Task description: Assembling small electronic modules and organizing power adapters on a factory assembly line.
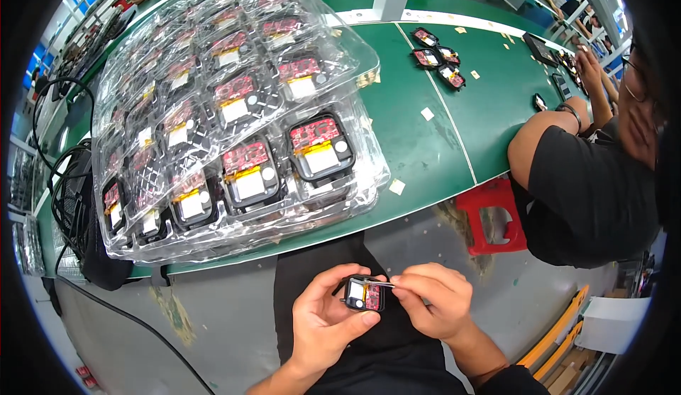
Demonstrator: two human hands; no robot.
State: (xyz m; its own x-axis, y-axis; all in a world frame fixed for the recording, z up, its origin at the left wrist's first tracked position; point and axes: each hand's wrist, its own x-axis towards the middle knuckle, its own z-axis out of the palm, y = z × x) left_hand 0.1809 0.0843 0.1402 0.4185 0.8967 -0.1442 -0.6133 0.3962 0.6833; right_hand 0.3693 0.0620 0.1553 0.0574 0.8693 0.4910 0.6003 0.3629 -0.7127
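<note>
Over my lap, my left hand (320, 327) is closed around the edges of a small black device housing (374, 305). The housing lies face up, showing a red circuit board, a yellow strip and a white block. My right hand (438, 301) pinches thin metal tweezers (384, 283). Their tips reach over the upper part of the housing, near the yellow strip; whether they grip anything is too small to tell. On the bench, stacked clear plastic trays (365, 146) hold several similar housings, such as a black one (320, 146) at the near right corner.
The green bench (433, 150) carries several loose housings (440, 57) and small pale paper pieces (427, 114). Black cables (71, 175) hang at the left. A co-worker (589, 182) sits at the right, beside a red stool (489, 214).
</note>
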